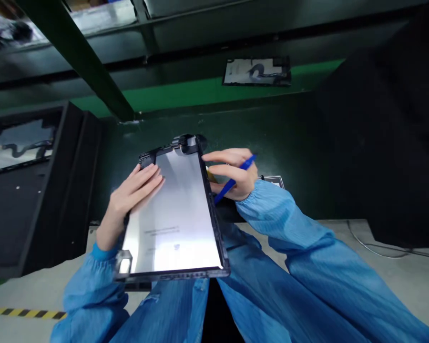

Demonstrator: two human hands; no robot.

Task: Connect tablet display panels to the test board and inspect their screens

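Note:
A flat display panel (175, 209) with a shiny silver face and a black frame is tilted above my lap at the bench's near edge. My left hand (130, 193) grips its left side, fingers lying over the silver face and thumb hidden. At the top of the panel sits a small black connector part (184, 143). My right hand (236, 174) is by the upper right edge, holding a slim blue pen-like tool (226, 189) between its fingers. Fingertips of that hand touch or nearly touch the frame. Something small and yellowish shows under them, too hidden to name.
Another silver-faced panel (259, 71) lies at the back of the dark green bench (157, 124). On the left, a black tray (53, 205) holds a similar panel (21, 143). A green post (89, 62) rises behind. A large black object (382, 138) stands at right.

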